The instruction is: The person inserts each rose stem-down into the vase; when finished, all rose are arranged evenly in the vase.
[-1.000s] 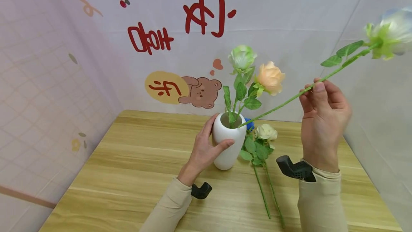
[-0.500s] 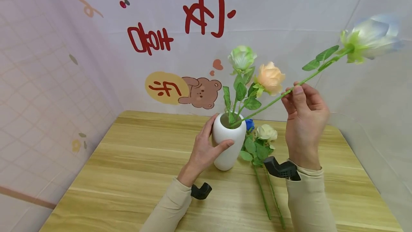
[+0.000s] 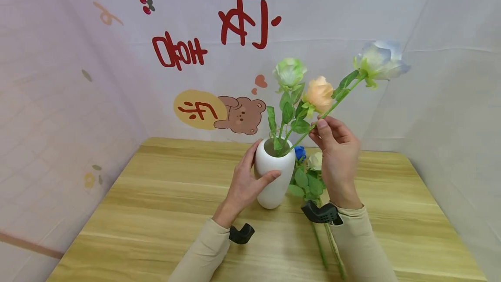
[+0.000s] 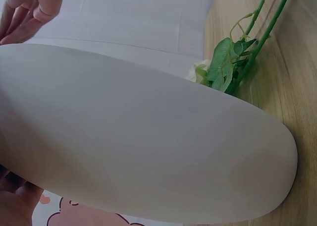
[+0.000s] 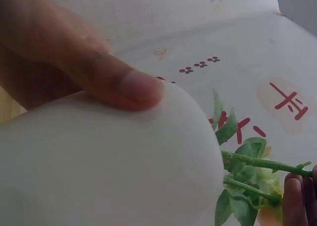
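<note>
A white vase (image 3: 275, 177) stands on the wooden table, and my left hand (image 3: 247, 182) holds its left side, thumb across the front. In the right wrist view that thumb presses near the vase's shoulder. Between thumb and fingers my right hand (image 3: 338, 156) pinches the stem of a white-and-blue artificial rose (image 3: 379, 62), which leans to the upper right. Its lower stem end is inside the vase mouth, hidden from sight. A green-white rose (image 3: 289, 73) and a peach rose (image 3: 319, 94) stand in the vase. The left wrist view is mostly filled by the vase wall (image 4: 148, 137).
Right of the vase, a blue rose (image 3: 300, 153) and a cream rose (image 3: 315, 161) lie on the table (image 3: 164, 212), stems toward the front, partly beneath my right forearm. A printed cloth wall (image 3: 332, 16) rises behind the table.
My right hand has moved left and slightly down toward the vase, bringing the white-and-blue rose along; its stem has gone from the rim into the mouth. My left hand keeps its hold.
</note>
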